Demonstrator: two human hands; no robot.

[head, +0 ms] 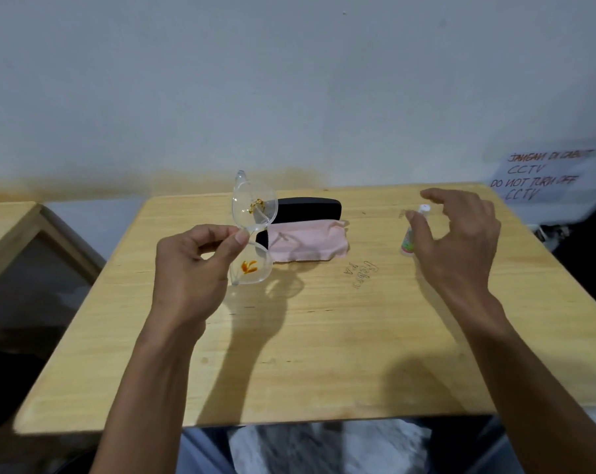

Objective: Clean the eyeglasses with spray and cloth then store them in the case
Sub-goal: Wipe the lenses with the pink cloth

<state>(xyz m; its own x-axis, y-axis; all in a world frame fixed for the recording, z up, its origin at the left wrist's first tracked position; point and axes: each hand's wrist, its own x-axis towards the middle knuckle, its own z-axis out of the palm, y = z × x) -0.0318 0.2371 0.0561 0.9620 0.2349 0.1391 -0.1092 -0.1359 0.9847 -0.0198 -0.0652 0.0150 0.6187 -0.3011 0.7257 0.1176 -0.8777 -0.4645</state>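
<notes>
My left hand (194,265) pinches the bridge of clear-framed eyeglasses (252,230), held on edge above the table, with orange smears on both lenses. Behind them lies a black glasses case (310,208), open, and a pink cloth (307,242) rests flat against it. At the right stands a small white spray bottle (413,230), partly hidden by my right hand (461,241). That hand hovers around the bottle with fingers spread and curled, thumb close to it; no grasp shows.
The wooden table (289,336) has handwriting scratched near its middle. A second wooden table stands at the left (9,220). A white wall rises right behind, with a paper CCTV notice (543,176) at the far right.
</notes>
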